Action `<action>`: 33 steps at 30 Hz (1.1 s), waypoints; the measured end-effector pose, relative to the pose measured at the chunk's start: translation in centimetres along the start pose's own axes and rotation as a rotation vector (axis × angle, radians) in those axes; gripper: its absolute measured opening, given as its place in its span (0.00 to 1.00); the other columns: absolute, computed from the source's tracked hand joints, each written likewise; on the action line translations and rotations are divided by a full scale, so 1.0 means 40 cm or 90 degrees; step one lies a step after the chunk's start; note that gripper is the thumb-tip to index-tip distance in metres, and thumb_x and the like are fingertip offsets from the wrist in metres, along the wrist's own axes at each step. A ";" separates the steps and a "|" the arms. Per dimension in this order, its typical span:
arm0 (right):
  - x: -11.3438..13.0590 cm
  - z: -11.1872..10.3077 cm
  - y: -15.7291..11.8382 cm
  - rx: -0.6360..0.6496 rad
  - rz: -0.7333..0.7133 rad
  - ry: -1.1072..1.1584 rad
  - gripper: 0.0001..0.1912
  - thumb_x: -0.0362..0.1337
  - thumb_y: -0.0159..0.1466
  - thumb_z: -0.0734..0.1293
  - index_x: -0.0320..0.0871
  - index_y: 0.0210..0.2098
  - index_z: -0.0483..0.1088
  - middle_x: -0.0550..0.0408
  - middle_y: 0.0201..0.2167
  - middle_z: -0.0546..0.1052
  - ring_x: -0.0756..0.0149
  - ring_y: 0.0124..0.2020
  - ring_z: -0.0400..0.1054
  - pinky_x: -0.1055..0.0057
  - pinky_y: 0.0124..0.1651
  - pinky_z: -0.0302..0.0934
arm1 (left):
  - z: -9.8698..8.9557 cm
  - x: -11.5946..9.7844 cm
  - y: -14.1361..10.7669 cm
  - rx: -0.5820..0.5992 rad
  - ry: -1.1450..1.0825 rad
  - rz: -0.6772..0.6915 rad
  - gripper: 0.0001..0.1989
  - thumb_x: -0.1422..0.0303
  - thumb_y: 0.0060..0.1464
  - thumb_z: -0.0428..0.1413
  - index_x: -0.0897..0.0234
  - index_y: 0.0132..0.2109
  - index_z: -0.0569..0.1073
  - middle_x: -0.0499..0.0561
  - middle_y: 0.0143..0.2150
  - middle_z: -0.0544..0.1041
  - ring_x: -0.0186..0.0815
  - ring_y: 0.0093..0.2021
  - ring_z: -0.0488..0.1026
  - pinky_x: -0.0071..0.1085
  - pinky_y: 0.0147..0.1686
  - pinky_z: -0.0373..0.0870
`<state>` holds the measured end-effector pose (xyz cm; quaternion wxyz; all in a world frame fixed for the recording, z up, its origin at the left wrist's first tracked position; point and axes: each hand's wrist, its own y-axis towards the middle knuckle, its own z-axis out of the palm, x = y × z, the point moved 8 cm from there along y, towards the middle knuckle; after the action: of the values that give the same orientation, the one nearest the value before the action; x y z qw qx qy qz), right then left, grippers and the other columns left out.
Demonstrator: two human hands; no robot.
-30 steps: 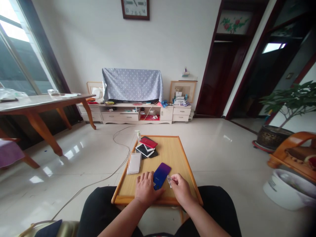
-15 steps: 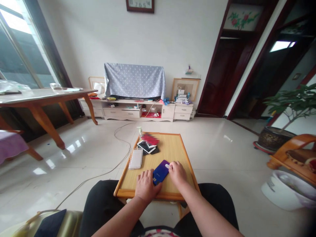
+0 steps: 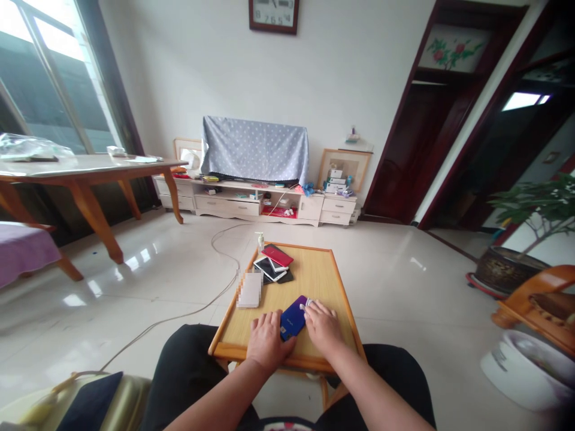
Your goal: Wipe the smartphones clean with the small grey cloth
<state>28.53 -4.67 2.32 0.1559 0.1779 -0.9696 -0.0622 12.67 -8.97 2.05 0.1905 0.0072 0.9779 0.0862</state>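
Observation:
A blue-purple smartphone [image 3: 294,317] lies back up on a small wooden table [image 3: 314,269]. My left hand [image 3: 268,341] holds the phone's near left side, with the thumb along its bottom edge and the fingers bent beside it on the tabletop. My right hand [image 3: 322,324] presses a small white wipe [image 3: 304,306] on the phone's far right part; the wipe shows at the fingertips and the rest is hidden under the fingers. Farther back is a pile with a red phone or case [image 3: 277,257] and a white-framed phone [image 3: 269,269].
A partly blurred white box [image 3: 250,290] sits at the table's left edge, and a small pump bottle [image 3: 261,240] at the back left corner. A cable [image 3: 179,317] runs over the floor. A white bin [image 3: 521,365] stands at right.
My right hand's fingers have flattened and spread over the wipe, which has shifted slightly on the phone. My left hand stays by the phone. The camera view has tilted up a little.

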 end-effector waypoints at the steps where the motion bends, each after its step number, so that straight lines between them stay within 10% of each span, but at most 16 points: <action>1: 0.014 0.006 -0.006 0.008 -0.010 0.007 0.24 0.41 0.73 0.51 0.48 0.61 0.69 0.50 0.64 0.69 0.55 0.68 0.55 0.53 0.66 0.49 | 0.000 0.001 0.000 -0.003 -0.002 0.001 0.33 0.52 0.49 0.59 0.58 0.60 0.65 0.56 0.54 0.74 0.48 0.56 0.66 0.41 0.56 0.55; 6: 0.123 0.032 -0.055 0.077 -0.168 0.074 0.26 0.46 0.75 0.48 0.48 0.65 0.64 0.51 0.66 0.66 0.58 0.68 0.55 0.54 0.71 0.38 | 0.008 0.002 -0.001 -0.004 -0.009 0.018 0.27 0.60 0.55 0.54 0.60 0.61 0.65 0.57 0.54 0.74 0.47 0.56 0.67 0.41 0.55 0.55; 13: 0.023 -0.001 0.020 0.048 0.008 0.041 0.27 0.43 0.75 0.47 0.45 0.61 0.69 0.48 0.64 0.68 0.59 0.68 0.56 0.52 0.71 0.39 | 0.006 0.004 -0.002 -0.010 -0.006 0.004 0.34 0.52 0.49 0.58 0.59 0.61 0.65 0.57 0.55 0.74 0.49 0.56 0.66 0.42 0.56 0.54; 19: 0.136 0.049 -0.035 0.087 -0.185 0.095 0.26 0.43 0.74 0.49 0.45 0.65 0.64 0.50 0.66 0.65 0.59 0.68 0.56 0.55 0.72 0.37 | 0.013 0.007 -0.002 -0.007 -0.008 0.022 0.26 0.63 0.55 0.52 0.60 0.61 0.65 0.57 0.55 0.74 0.45 0.55 0.67 0.40 0.55 0.55; 25: 0.024 0.025 0.029 0.040 0.008 0.030 0.26 0.40 0.74 0.48 0.44 0.63 0.66 0.48 0.66 0.64 0.59 0.69 0.53 0.51 0.71 0.39 | 0.010 0.010 -0.002 -0.016 -0.010 0.012 0.35 0.52 0.49 0.59 0.59 0.62 0.64 0.57 0.55 0.74 0.49 0.56 0.67 0.42 0.56 0.55; 33: 0.137 0.065 0.019 0.102 -0.161 0.074 0.25 0.40 0.73 0.51 0.44 0.66 0.62 0.50 0.67 0.63 0.61 0.69 0.54 0.58 0.71 0.41 | 0.017 0.011 0.000 -0.016 0.003 0.029 0.27 0.61 0.57 0.51 0.60 0.62 0.64 0.57 0.55 0.74 0.46 0.55 0.68 0.41 0.54 0.56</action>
<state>22.56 -5.78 1.56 0.1879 0.3137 -0.9307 0.0066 12.51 -8.85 1.25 0.1863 0.0268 0.9767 0.1028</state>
